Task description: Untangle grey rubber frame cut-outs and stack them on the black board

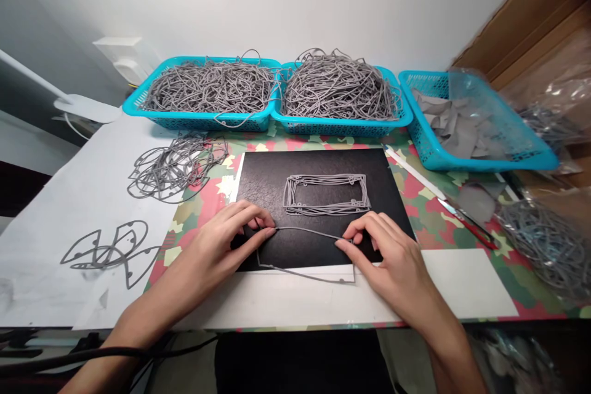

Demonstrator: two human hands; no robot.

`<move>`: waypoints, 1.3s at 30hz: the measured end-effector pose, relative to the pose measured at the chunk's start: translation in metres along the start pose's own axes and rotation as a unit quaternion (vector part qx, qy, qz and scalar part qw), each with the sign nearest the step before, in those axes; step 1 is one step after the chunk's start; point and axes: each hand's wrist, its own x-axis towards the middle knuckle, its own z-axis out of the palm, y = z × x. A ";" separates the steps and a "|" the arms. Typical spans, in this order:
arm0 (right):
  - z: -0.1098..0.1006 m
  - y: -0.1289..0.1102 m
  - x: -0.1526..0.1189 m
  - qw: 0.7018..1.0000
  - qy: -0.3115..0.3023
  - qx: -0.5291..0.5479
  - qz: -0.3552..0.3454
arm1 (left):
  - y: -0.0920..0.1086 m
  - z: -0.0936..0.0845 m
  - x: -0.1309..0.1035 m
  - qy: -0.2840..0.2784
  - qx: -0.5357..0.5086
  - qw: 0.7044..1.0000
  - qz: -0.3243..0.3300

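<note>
A thin grey rubber-like frame (307,277) is stretched between both hands over the front part of a black board (263,172). My left hand (240,231) pinches its upper left part between thumb and fingers. The upper right part is pinched by my right hand (373,240). The frame's lower edge hangs in a slight curve over the board's front edge and the white surface. Just beyond the hands, a neat rectangular stack of similar grey frames (327,210) lies on the board.
Two blue baskets (198,116) (341,122) heaped with grey frames stand at the back. A third blue basket (489,163) holds grey pieces. Loose frames (170,166) lie left. A red-handled tool (480,234) and a bagged pile (549,246) are at right.
</note>
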 end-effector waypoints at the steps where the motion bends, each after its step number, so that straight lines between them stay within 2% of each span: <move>1: 0.000 0.000 0.000 1.000 -0.004 0.004 0.002 | 0.001 0.000 0.000 -0.002 0.000 1.000 -0.001; 8: -0.001 0.001 0.001 0.999 -0.004 0.031 0.008 | 0.008 0.001 0.002 0.004 -0.010 0.999 -0.032; 14: 0.001 0.003 0.000 1.000 0.003 0.025 0.004 | 0.010 0.001 0.000 -0.002 -0.027 0.999 -0.034; 22: 0.005 0.002 0.002 1.000 0.010 -0.004 0.009 | 0.007 0.001 -0.002 0.001 0.008 1.000 -0.006; 27: 0.003 0.001 0.001 0.999 0.025 0.028 0.038 | 0.005 0.003 0.001 0.005 0.011 1.000 0.001; 32: -0.008 0.005 -0.005 0.996 -0.024 0.072 0.038 | 0.009 0.001 0.000 -0.001 0.004 1.000 -0.017; 35: -0.012 0.007 -0.006 0.995 -0.057 0.083 0.019 | 0.008 -0.002 -0.001 -0.003 0.011 1.000 0.000; 39: -0.014 0.002 -0.005 0.994 -0.067 0.080 0.016 | 0.007 -0.003 -0.002 -0.018 0.025 0.999 0.012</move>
